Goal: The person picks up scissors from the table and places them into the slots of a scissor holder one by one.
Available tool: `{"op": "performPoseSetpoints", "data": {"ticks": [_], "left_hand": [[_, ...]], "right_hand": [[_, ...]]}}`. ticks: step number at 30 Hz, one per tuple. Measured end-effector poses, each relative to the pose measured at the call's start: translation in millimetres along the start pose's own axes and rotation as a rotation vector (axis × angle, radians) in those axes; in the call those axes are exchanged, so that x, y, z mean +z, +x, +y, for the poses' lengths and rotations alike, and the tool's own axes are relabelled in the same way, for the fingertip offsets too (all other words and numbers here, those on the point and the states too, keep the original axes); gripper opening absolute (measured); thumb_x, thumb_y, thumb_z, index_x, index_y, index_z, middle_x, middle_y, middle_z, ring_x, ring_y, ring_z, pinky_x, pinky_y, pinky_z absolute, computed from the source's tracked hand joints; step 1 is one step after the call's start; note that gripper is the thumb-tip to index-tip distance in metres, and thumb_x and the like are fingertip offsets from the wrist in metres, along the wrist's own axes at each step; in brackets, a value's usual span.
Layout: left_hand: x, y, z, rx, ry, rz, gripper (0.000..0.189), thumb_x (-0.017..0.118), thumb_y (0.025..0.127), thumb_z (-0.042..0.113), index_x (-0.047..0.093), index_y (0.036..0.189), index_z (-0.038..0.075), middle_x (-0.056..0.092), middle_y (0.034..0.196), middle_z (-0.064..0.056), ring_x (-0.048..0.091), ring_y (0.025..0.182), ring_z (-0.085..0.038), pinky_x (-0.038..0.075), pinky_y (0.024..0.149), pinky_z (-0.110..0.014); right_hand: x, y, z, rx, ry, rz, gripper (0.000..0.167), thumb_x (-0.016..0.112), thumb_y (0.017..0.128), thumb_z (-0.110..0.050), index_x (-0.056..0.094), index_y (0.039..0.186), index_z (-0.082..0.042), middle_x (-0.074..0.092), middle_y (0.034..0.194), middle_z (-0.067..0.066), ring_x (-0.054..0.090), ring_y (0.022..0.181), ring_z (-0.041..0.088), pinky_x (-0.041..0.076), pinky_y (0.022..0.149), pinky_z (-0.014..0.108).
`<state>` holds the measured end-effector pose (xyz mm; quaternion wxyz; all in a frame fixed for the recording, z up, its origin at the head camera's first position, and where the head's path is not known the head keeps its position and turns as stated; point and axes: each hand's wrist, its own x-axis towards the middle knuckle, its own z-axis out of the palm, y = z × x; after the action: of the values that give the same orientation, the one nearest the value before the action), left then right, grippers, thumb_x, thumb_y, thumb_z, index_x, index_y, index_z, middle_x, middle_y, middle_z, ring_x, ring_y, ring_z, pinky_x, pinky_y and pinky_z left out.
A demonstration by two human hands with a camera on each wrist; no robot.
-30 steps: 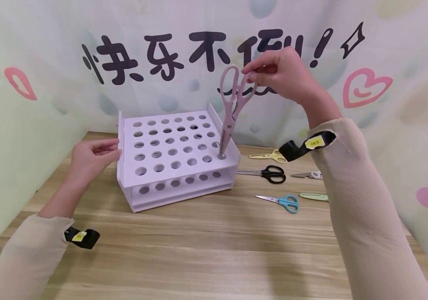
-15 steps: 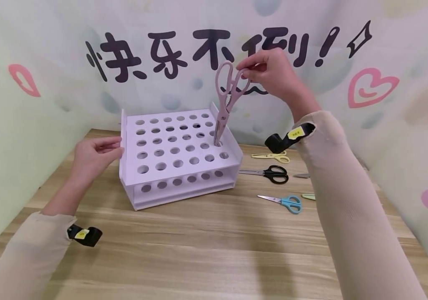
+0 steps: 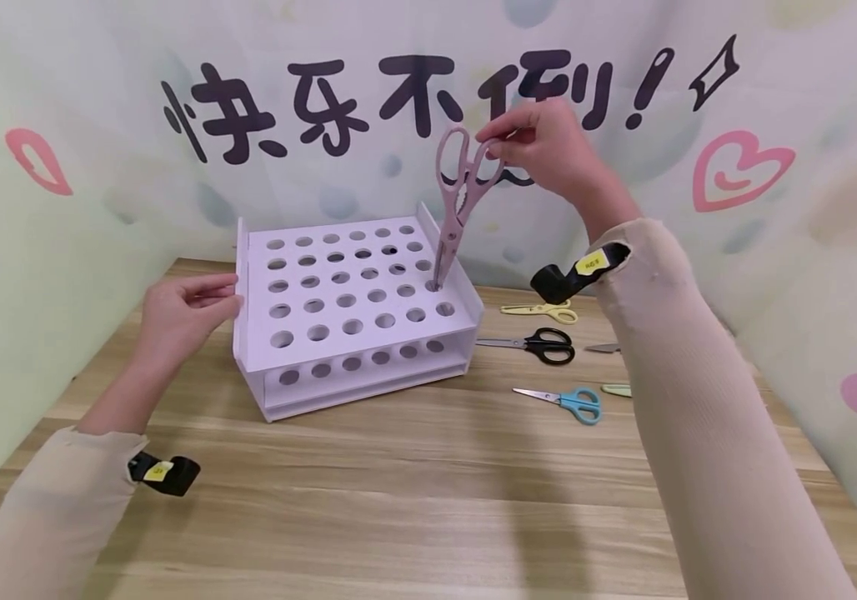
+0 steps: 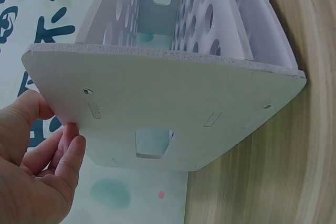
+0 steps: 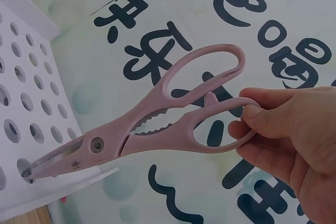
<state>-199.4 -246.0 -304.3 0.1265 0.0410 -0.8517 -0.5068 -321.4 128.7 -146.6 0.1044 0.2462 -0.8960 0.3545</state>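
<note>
right hand (image 3: 541, 146) pinches pink scissors (image 3: 452, 237) by one loop, relaxed left hand (image 3: 177, 325) touches white rack (image 3: 368, 342), and pushing at this tilt could jam the tips (image 5: 28, 173).

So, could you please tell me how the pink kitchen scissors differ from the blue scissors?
The pink kitchen scissors are held tilted, tips at a hole in the rack; the blue scissors lie flat on the table. The pink kitchen scissors have toothed inner edges; the blue scissors show none. Both have two finger loops.
</note>
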Motion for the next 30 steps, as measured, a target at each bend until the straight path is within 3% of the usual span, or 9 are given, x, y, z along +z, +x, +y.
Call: {"op": "performPoseSetpoints", "data": {"ticks": [17, 24, 30], "left_hand": [[0.9, 1.4, -1.4, 0.001, -0.018, 0.001, 0.046, 0.065, 0.083, 0.019, 0.056, 0.12, -0.006, 0.055, 0.076, 0.027, 0.056, 0.071, 0.011, 0.045, 0.062, -0.008], [1.3, 1.7, -0.1, 0.009, -0.026, 0.007, 0.045, 0.065, 0.083, 0.018, 0.057, 0.119, -0.007, 0.055, 0.074, 0.027, 0.056, 0.071, 0.011, 0.045, 0.061, -0.008], [1.4, 1.1, -0.1, 0.014, -0.035, 0.01, 0.045, 0.065, 0.083, 0.017, 0.056, 0.119, -0.009, 0.056, 0.074, 0.027, 0.056, 0.07, 0.011, 0.045, 0.06, -0.008]], "right_hand": [[27.0, -0.1, 16.4, -0.001, -0.066, -0.089, 0.02, 0.06, 0.086, 0.0, 0.069, 0.104, -0.001, 0.065, 0.099, 0.012, 0.061, 0.085, 0.018, 0.047, 0.074, 0.022], [41.2, 0.7, 20.5, -0.046, -0.031, -0.121, 0.019, 0.06, 0.085, 0.003, 0.069, 0.101, 0.002, 0.065, 0.099, 0.015, 0.06, 0.086, 0.019, 0.048, 0.079, 0.026], [47.9, -0.2, 22.4, -0.044, 0.002, -0.118, 0.019, 0.058, 0.085, 0.006, 0.07, 0.099, 0.001, 0.065, 0.099, 0.014, 0.059, 0.084, 0.016, 0.047, 0.075, 0.022]]}}
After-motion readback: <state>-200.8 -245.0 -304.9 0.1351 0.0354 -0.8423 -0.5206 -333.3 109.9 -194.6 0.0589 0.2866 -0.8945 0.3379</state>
